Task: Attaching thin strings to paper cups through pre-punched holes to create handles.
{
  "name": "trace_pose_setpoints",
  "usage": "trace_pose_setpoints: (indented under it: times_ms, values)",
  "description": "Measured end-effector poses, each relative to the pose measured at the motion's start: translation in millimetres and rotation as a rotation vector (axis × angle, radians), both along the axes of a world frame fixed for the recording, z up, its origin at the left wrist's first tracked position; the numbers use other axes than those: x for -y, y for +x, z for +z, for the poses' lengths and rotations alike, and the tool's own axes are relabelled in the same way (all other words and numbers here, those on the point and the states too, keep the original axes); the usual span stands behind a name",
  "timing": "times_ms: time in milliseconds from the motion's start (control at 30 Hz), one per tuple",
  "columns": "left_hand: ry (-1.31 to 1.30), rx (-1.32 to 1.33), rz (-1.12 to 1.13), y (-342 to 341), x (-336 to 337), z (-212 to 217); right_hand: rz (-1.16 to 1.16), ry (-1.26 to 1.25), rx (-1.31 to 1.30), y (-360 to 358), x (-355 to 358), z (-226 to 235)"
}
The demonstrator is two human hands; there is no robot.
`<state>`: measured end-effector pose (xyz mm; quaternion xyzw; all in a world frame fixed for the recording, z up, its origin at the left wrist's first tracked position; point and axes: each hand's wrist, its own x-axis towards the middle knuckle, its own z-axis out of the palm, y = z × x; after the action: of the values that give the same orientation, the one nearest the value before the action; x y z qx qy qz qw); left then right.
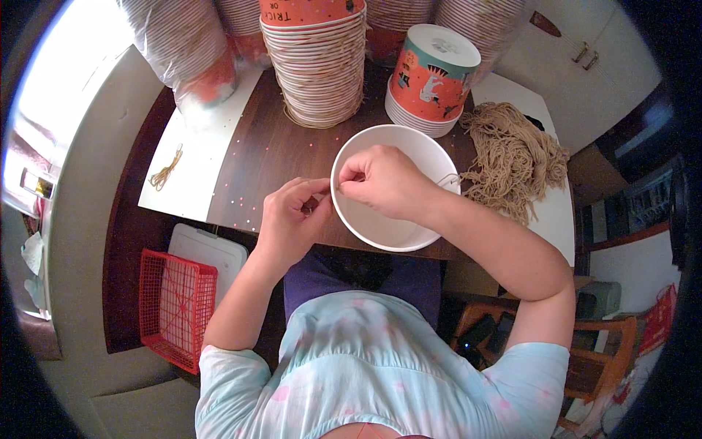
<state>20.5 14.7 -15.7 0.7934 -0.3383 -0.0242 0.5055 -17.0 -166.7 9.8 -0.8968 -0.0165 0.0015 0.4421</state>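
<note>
White paper bowl (391, 219), nothing visible inside, at near edge of dark wooden table (270, 146). Left hand (292, 212) grips its rim; right hand (380, 179) pinches a string (447, 178) over it. Tan string bundle (512, 157) just right. Two unwrapped cup stacks: tall (318, 66), short (431, 80). One red basket (175, 307) on floor.

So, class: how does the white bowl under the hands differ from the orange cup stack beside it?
The white bowl lies open, mouth up, alone; the orange stack stands upside down, many nested. The bowl shows plain white; the stack shows printed orange and teal. Both are round paper containers on the brown table.
</note>
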Motion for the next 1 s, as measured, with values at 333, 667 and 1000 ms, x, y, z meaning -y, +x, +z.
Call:
trace_pose_setpoints:
  times_ms: [333,667,1000]
  values:
    - [0.065,0.181,-0.076,2,4,8,0.047,-0.065,-0.046,-4,0,10]
    - [-0.203,-0.575,-0.205,-17,-12,-8,0.198,-0.387,-0.051,-69,6,49]
    - [-0.667,-0.817,-0.395,-24,-25,-2,0.264,-0.443,-0.072,-64,31,53]
